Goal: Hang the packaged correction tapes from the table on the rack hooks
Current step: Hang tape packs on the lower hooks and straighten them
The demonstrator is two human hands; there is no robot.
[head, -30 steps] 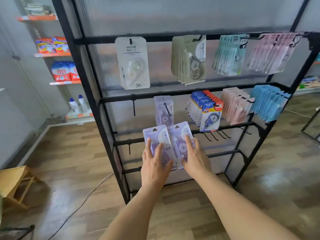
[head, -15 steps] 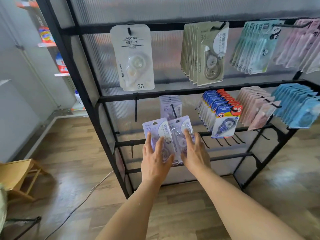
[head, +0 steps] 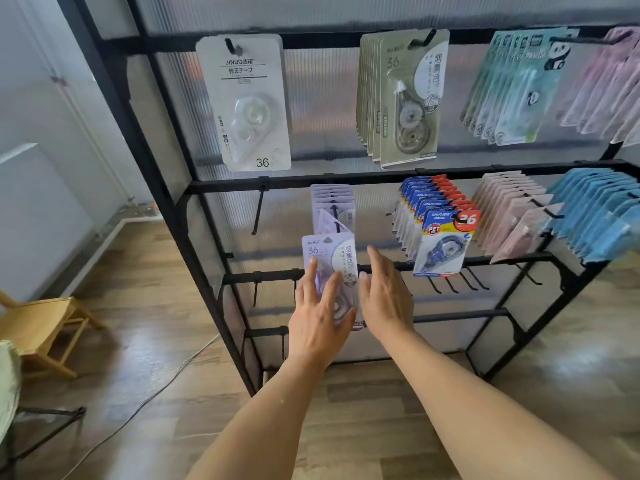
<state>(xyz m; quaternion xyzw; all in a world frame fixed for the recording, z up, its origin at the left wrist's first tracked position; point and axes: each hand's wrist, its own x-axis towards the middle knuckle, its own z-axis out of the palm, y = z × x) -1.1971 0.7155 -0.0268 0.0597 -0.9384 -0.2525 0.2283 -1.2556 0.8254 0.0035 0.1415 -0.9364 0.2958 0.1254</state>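
A lilac correction-tape pack printed "36" at its top left stands upright, long axis vertical, its hang-hole end toward twelve o'clock, in front of the black rack. The left hand holds it from behind and below, fingers laid up its face and the thumb at the right edge. At three o'clock of the pack the right hand hovers with fingers straight and loosely spread, gripping nothing. At twelve o'clock of the held pack a stack of matching lilac packs hangs on a hook. At eleven o'clock a white pack reads "JINUO" and "36". At two o'clock hang blue-and-red packs marked "JINUO", "PET" and "26", and above them olive packs marked "36".
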